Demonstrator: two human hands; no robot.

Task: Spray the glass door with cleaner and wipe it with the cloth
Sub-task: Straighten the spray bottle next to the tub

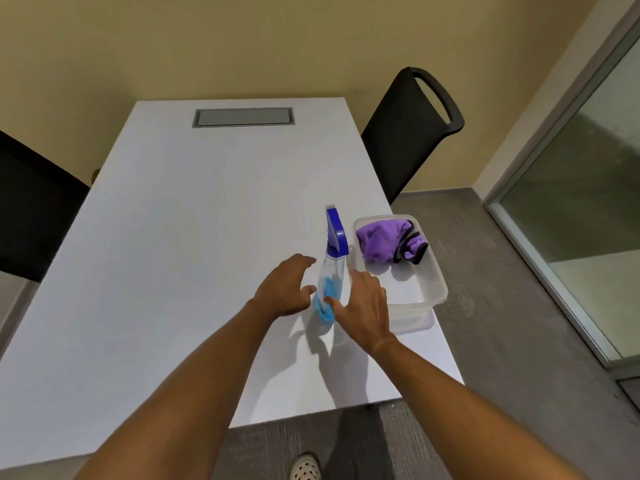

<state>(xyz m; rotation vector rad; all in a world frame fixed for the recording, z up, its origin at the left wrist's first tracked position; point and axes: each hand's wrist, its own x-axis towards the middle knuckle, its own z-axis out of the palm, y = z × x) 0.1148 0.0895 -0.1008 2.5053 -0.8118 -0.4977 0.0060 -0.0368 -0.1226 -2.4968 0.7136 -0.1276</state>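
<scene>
Spray bottle (331,271) standing upright on white counter (180,237), near right edge, at roughly 4 o'clock from counter centre. Long axis vertical; blue trigger head on top, nozzle aimed toward 12 o'clock, blue cleaner pooled in lower body. Left hand (284,289) positioned at 9 o'clock of bottle, grip wide, fingers curled but apart from the plastic, thumb tip just beside lower body. Right hand (363,306) positioned at 3 to 4 o'clock of bottle, grip likewise spread, thumb close to or touching lower body; contact not resolvable. Nothing held in either hand. Both hands about equally near, bracketing bottle from opposite sides; judged step: closing on bottle for pickup. Purple cloth (384,242) lying bunched in far end of clear plastic tub (434,292), just beside bottle at 3 o'clock, nearer right hand. Glass door (588,216) well apart, at 3 o'clock from counter, beyond grey floor. Black chair (408,133) at 1 o'clock of counter. Recommended approach, as judgement: side closure around mid-body, perpendicular to vertical axis, avoiding tip toward tub.
</scene>
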